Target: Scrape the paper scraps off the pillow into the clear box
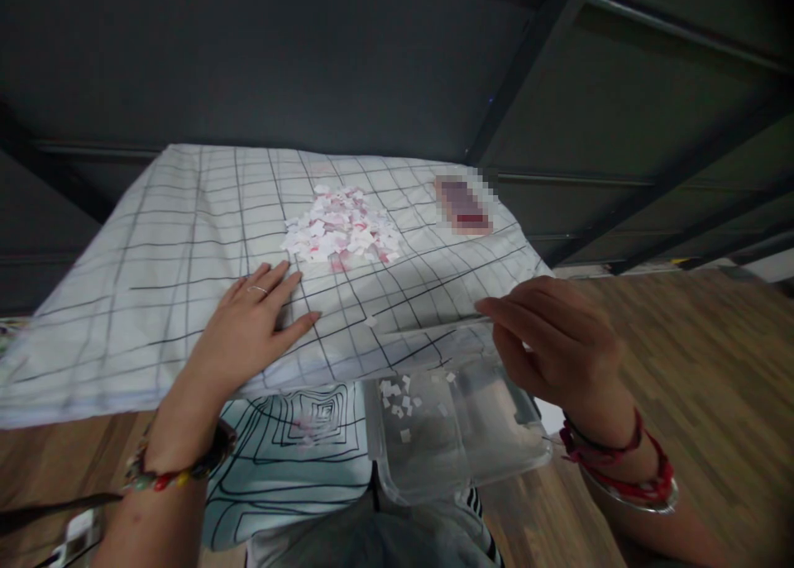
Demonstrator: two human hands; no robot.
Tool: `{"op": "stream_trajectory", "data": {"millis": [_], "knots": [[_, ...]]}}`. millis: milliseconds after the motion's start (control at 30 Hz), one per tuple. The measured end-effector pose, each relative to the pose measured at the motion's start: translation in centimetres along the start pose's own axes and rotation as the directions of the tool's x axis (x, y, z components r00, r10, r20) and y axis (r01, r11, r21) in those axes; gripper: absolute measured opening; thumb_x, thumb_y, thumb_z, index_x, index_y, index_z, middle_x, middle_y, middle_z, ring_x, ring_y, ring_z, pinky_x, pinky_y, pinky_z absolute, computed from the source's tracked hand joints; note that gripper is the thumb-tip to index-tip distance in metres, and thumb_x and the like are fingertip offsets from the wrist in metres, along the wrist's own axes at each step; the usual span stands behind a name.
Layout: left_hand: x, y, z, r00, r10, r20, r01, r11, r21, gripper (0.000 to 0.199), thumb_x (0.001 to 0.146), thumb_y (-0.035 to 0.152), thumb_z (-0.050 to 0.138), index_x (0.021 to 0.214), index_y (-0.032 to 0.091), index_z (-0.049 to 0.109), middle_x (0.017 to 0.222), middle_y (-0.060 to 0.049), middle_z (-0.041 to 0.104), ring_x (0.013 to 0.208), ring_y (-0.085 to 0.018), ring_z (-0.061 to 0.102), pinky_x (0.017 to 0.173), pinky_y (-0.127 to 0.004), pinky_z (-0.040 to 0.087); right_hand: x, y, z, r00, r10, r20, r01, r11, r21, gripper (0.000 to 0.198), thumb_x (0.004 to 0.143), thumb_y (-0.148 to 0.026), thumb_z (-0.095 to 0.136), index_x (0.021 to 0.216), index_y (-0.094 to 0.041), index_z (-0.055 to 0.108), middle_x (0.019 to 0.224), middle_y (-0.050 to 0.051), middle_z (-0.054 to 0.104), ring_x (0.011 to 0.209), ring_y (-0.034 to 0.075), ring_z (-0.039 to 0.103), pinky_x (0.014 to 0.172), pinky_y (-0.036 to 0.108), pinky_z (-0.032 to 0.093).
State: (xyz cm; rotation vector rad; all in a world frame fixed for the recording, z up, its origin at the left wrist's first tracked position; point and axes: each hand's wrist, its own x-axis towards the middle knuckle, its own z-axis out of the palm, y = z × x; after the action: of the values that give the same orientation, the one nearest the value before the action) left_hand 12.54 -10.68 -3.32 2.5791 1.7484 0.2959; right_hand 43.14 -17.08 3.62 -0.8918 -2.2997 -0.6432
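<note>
Resting the left hand [245, 330] flat on the grid-lined cloth [155, 245], spreading its fingers, gripping nothing. Pinching a thin, pale tool [434, 329] between thumb and curled fingers of the right hand [558, 341], closing firmly on its end; pointing it leftward over the cloth's near side. Aiming the tip just beside a lone white scrap [370, 322]; not making out whether touching it. Noting a heap of white and pink-marked scraps [347, 227] beyond the left fingertips, lying loose on the cloth. Observing a clear plastic box [499, 444] below the cloth's near edge, containing a few white pieces [403, 401] in its left part. Logging also a pixelated flat object [462, 206] near the cloth's far right corner, not identifying it.
</note>
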Motion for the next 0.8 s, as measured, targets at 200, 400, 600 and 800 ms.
{"op": "stream_trajectory", "data": {"millis": [200, 400, 600, 800], "knots": [[0.0, -0.1, 0.1, 1.000, 0.004, 0.000, -0.004, 1.000, 0.005, 0.071, 0.087, 0.058, 0.029, 0.134, 0.008, 0.045, 0.145, -0.018, 0.040, 0.136, -0.033, 0.032, 0.111, -0.047, 0.026, -0.3, -0.4, -0.5, 0.996, 0.087, -0.007, -0.087, 0.988, -0.129, 0.016, 0.075, -0.003, 0.055, 0.087, -0.007, 0.064, 0.061, 0.007, 0.060, 0.061, 0.018, 0.052, 0.055, 0.033, 0.043], [0.0, -0.2, 0.2, 1.000, 0.014, -0.009, -0.014, 1.000, -0.002, 0.071, 0.087, 0.058, 0.029, 0.134, 0.008, 0.045, 0.145, -0.018, 0.040, 0.136, -0.033, 0.032, 0.110, -0.047, 0.027, 0.3, -2.6, -0.8, 0.988, 0.149, 0.045, -0.141, 0.980, -0.141, 0.014, 0.077, -0.005, 0.052, 0.083, -0.006, 0.065, 0.058, 0.005, 0.057, 0.058, 0.017, 0.049, 0.052, 0.031, 0.042], [0.0, -0.2, 0.2, 1.000, 0.014, -0.010, -0.014, 1.000, -0.009, 0.069, 0.088, 0.056, 0.032, 0.135, 0.008, 0.044, 0.145, -0.018, 0.040, 0.136, -0.033, 0.032, 0.111, -0.047, 0.027, 2.3, -4.7, 0.2, 0.989, 0.145, 0.026, -0.143, 0.988, -0.063, 0.015, 0.080, -0.007, 0.049, 0.083, -0.008, 0.064, 0.060, 0.005, 0.059, 0.061, 0.017, 0.051, 0.055, 0.031, 0.044], [-0.1, -0.1, 0.1, 1.000, -0.001, -0.001, 0.001, 1.000, -0.006, 0.065, 0.088, 0.054, 0.035, 0.134, 0.010, 0.044, 0.146, -0.017, 0.040, 0.136, -0.032, 0.032, 0.111, -0.048, 0.027, 2.2, -3.9, -0.8, 0.977, 0.210, 0.046, -0.200, 0.965, -0.172, 0.016, 0.078, -0.005, 0.051, 0.085, -0.006, 0.066, 0.060, 0.006, 0.059, 0.059, 0.018, 0.051, 0.053, 0.032, 0.041]]}}
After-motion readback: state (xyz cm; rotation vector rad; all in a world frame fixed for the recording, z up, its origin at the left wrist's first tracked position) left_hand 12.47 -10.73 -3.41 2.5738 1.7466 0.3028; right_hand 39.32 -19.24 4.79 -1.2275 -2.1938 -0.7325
